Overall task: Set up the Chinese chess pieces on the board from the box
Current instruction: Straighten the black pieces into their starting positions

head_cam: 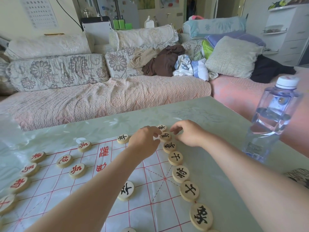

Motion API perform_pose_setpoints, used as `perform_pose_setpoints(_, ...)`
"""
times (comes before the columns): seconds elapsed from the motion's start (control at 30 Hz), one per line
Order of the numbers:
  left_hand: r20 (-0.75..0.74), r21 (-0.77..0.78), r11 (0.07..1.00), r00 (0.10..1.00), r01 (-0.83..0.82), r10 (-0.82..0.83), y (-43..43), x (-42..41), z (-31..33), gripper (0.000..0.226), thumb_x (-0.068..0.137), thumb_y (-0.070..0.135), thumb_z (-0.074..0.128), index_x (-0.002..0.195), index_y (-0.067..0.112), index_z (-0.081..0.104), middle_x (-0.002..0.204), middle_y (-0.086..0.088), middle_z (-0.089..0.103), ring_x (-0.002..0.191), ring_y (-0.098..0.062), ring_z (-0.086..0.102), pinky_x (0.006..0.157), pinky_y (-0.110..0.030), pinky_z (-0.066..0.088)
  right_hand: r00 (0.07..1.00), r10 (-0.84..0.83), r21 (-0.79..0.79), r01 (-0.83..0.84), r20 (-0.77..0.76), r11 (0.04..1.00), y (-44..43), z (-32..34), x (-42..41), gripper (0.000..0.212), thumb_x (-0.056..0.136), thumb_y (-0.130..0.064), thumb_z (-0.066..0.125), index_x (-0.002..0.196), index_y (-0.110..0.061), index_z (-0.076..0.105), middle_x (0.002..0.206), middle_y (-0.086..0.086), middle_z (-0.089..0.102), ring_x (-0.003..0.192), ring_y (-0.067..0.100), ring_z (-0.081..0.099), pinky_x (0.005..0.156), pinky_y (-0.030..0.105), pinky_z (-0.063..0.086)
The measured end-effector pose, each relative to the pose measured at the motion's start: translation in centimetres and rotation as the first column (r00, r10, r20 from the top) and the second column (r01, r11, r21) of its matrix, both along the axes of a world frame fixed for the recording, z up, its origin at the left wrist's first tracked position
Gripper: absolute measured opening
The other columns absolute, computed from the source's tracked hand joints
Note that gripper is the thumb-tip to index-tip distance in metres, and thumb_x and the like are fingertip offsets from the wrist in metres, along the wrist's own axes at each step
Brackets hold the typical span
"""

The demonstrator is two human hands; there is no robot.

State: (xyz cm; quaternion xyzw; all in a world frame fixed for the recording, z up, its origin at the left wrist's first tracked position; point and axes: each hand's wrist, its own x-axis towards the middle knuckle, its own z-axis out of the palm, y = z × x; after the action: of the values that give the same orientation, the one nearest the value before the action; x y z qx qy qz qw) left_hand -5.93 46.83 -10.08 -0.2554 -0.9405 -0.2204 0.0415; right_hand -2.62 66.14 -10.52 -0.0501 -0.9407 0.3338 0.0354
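Observation:
A white plastic board sheet (80,196) with red grid lines lies on the table. Round wooden pieces with black characters run in a row down its right edge, from the far chariot piece (161,127) to a big elephant piece (201,216). Red-lettered pieces (64,160) stand on the left side. Both hands meet at the far right corner. My left hand (143,144) touches the black horse piece (165,136) with its fingertips. My right hand (188,133) pinches at the same piece from the other side. No box is in view.
A clear water bottle (272,119) with a white cap stands at the table's right edge. A patterned object (299,177) lies at the far right. A sofa (100,97) with cushions and clothes sits beyond the green table (217,118).

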Motion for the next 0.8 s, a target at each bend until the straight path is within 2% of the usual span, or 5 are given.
perform_pose_setpoints(0.23, 0.082, -0.078, 0.995, 0.995, 0.056, -0.049, -0.4, 2.4, 0.1, 0.021, 0.083, 0.032, 0.062, 0.103, 0.038, 0.065, 0.100, 0.022, 0.067, 0.091, -0.005, 0.061, 0.077, -0.024, 0.050, 0.998, 0.055, -0.006, -0.055, 0.025, 0.998, 0.4, 0.6, 2.8, 0.026, 0.083, -0.009, 0.073, 0.088, -0.033, 0.068, 0.095, -0.012, 0.070, 0.067, -0.006, 0.055, 0.059, 0.007, 0.038)
perform_pose_setpoints(0.37, 0.106, -0.039, 0.999, 0.994, 0.029, -0.024, -0.1, 2.9, -0.3, 0.021, 0.083, 0.029, 0.065, 0.103, 0.036, 0.066, 0.100, 0.020, 0.068, 0.088, -0.009, 0.063, 0.078, -0.029, 0.053, 0.998, 0.065, -0.018, -0.065, 0.018, 0.998, -0.1, 0.3, 3.5, 0.017, 0.082, -0.020, 0.079, 0.095, -0.030, 0.072, 0.098, -0.014, 0.068, 0.067, -0.008, 0.053, 0.056, 0.006, 0.034)
perform_pose_setpoints(0.47, 0.104, -0.039, 0.999, 0.994, 0.022, -0.017, 0.2, 3.0, -0.4, 0.020, 0.084, 0.029, 0.065, 0.103, 0.035, 0.065, 0.099, 0.019, 0.068, 0.083, -0.010, 0.060, 0.077, -0.029, 0.053, 0.998, 0.057, 0.007, -0.057, 0.000, 0.998, -0.6, 0.0, 3.5, 0.018, 0.082, -0.020, 0.079, 0.097, -0.029, 0.074, 0.101, -0.012, 0.070, 0.068, -0.007, 0.052, 0.057, 0.007, 0.034)
perform_pose_setpoints(0.63, 0.053, -0.025, 1.000, 0.999, 0.010, -0.009, -0.3, 3.6, -0.1, 0.026, 0.086, 0.031, 0.061, 0.111, 0.039, 0.060, 0.102, 0.018, 0.063, 0.090, -0.011, 0.061, 0.078, -0.029, 0.051, 0.999, 0.047, -0.012, -0.048, -0.006, 0.999, -0.5, 0.1, 4.2, 0.020, 0.087, -0.016, 0.072, 0.103, -0.028, 0.071, 0.102, -0.009, 0.069, 0.071, -0.004, 0.053, 0.060, 0.009, 0.037)
perform_pose_setpoints(0.8, 0.063, -0.013, 0.999, 0.997, 0.051, -0.050, -0.7, 5.1, 0.0, 0.020, 0.086, 0.030, 0.060, 0.104, 0.037, 0.062, 0.096, 0.018, 0.064, 0.075, -0.008, 0.059, 0.063, -0.024, 0.047, 0.997, 0.067, 0.020, -0.068, 0.032, 0.997, -0.1, 0.7, 5.9, 0.023, 0.087, -0.009, 0.066, 0.096, -0.031, 0.069, 0.101, -0.006, 0.069, 0.071, -0.003, 0.054, 0.060, 0.009, 0.040)
